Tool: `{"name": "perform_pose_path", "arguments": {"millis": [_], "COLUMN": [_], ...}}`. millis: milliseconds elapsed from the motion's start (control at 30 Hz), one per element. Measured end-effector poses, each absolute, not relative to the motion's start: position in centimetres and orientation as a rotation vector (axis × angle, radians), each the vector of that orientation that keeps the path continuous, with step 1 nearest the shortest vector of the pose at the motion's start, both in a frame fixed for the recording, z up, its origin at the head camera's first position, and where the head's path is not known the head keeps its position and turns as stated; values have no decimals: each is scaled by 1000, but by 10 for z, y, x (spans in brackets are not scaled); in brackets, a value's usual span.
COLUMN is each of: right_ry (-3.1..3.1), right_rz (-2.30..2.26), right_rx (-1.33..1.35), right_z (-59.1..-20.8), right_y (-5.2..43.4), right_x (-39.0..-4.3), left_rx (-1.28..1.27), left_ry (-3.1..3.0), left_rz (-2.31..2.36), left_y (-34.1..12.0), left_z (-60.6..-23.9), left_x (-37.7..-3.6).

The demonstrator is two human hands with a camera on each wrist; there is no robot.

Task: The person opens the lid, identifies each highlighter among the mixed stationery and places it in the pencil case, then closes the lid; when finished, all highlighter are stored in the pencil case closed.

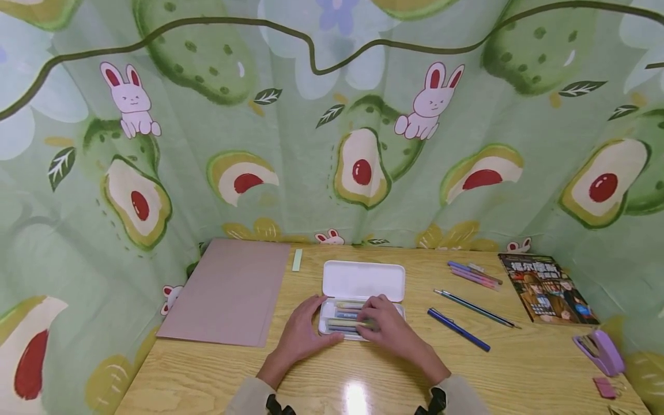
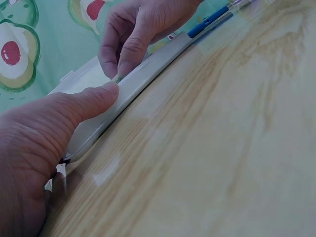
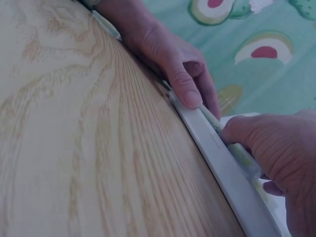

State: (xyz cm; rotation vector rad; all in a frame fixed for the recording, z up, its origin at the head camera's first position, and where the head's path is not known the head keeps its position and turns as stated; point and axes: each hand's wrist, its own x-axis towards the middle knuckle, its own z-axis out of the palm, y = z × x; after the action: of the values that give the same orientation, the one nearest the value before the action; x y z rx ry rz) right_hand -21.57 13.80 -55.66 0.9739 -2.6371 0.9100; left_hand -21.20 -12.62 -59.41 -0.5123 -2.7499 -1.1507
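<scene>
A white pencil case [image 1: 364, 279] lies on the wooden table with its lid folded back and several pens and pencils inside. My left hand [image 1: 301, 333] grips the case's left end, its thumb over the front rim. The thumb lies along that rim in the left wrist view too, while most of the other fingers are hidden. Over the right half of the case, my right hand [image 1: 388, 327] pinches a pale green pen [image 3: 243, 159] between thumb and fingers. That pen lies along the front wall inside the case, its middle partly covered by the fingers.
To the left lie a pinkish-grey folder [image 1: 228, 294] and a pale green strip [image 1: 297, 260]. On the right are several coloured pens [image 1: 473, 275], a long pencil [image 1: 479, 309], a blue pen [image 1: 459, 329], a book [image 1: 550, 291], a purple stapler [image 1: 602, 353] and a pink clip [image 1: 604, 387]. A patterned curtain [image 1: 301, 127] hangs behind.
</scene>
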Motion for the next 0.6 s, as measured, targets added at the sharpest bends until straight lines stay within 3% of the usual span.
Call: {"name": "perform_pose_path", "arguments": {"millis": [600], "right_ry": [-2664], "right_rz": [1025], "right_rx": [760], "right_z": [-542], "right_y": [161], "right_x": [-209], "left_rx": [-501], "left_ry": [-2750], "left_rz": [-1146], "left_y": [-127], "left_z": [-595], "left_x": [-211]}}
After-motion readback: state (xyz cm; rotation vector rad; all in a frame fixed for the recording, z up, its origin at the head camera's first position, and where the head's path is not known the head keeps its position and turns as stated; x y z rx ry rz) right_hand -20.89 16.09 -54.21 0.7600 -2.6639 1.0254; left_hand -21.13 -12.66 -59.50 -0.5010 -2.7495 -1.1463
